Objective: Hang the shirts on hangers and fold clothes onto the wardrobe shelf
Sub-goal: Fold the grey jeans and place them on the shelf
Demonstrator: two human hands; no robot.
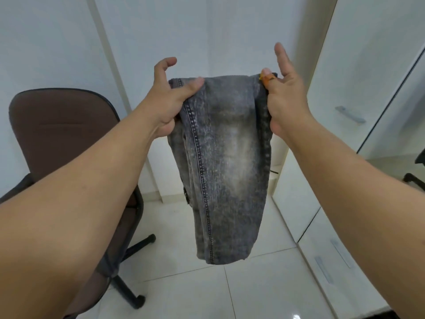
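A pair of grey washed jeans [226,162], folded lengthwise, hangs in the air in front of me above the floor. My left hand [171,97] pinches its top left corner between thumb and fingers. My right hand [287,100] grips the top right edge, with its index finger stretched upward and an orange band on one finger. The lower end of the jeans dangles free. No hanger or wardrobe shelf shows in this view.
A brown office chair [62,134] on black wheeled legs stands at the left, under my left arm. White wardrobe doors [363,77] with metal handles line the right side; a mirrored panel sits at the far right. The floor [253,284] is glossy white tile.
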